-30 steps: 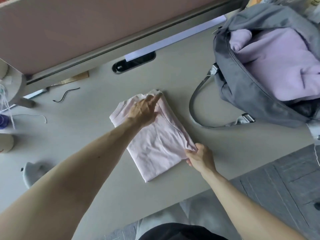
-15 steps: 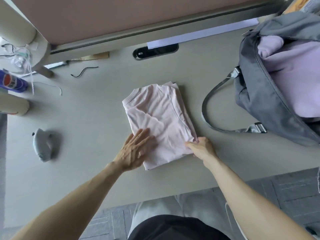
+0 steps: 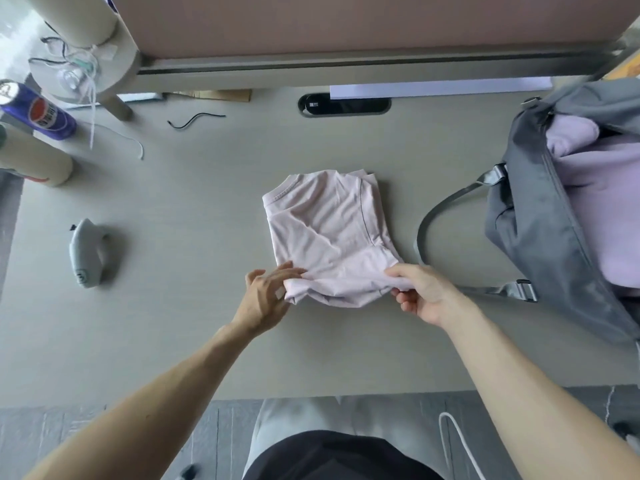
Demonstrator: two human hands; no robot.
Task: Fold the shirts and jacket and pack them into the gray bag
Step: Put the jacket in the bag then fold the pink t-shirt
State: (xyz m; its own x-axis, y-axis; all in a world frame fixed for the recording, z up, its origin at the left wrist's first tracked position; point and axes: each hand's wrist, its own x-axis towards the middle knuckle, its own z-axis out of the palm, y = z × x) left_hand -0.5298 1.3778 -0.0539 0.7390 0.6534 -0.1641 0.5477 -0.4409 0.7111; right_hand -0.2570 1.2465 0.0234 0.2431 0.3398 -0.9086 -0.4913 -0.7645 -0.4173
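Note:
A folded pale pink shirt (image 3: 329, 230) lies in the middle of the beige table (image 3: 194, 209). My left hand (image 3: 265, 299) pinches its near left corner and my right hand (image 3: 420, 294) grips its near right corner; the near edge is raised a little off the table. At the right stands the open gray bag (image 3: 540, 216), with a lilac garment (image 3: 602, 202) inside it. Its strap (image 3: 446, 216) loops out on the table towards the shirt.
A gray handheld device (image 3: 86, 252) lies at the left. A blue can (image 3: 38, 114), a beige cylinder (image 3: 33, 159), white cords and a black wire (image 3: 194, 119) sit at the back left. A cable slot (image 3: 344, 105) and a pink panel run along the back.
My left hand came back from the shirt's far end to its near left corner and now pinches it. Both hands have lifted the near edge. The view swung left, showing less of the bag.

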